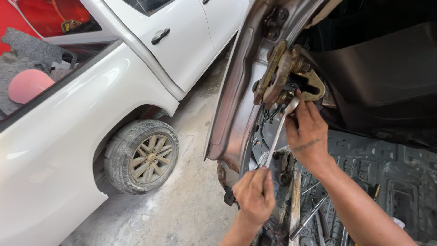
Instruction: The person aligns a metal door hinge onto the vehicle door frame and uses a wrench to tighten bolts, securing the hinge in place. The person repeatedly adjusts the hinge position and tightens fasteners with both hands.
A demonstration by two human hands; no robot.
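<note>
Nearest, the left hand point(254, 195) is closed around the lower end of a long silver wrench point(277, 132), whose head sits on a bolt at the rusty door hinge point(284, 75) on the grey car body pillar point(236, 100). The right hand point(307, 132) grips the wrench head, steadying it there. Judging by this, a hinge bolt is being turned, which calls for keeping the head seated; beyond stands a white pickup point(91, 114).

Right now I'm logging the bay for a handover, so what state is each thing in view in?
left hand: closed around the lower end of the wrench
right hand: at the wrench head, fingers by the hinge
wrench: held at both ends, head up at the hinge
door hinge: rusty, mounted on the pillar
pillar: bare metal, wires exposed
white pickup: parked, doors shut
rear wheel: on the ground, dusty
loose tools: lying on the cab floor
</note>
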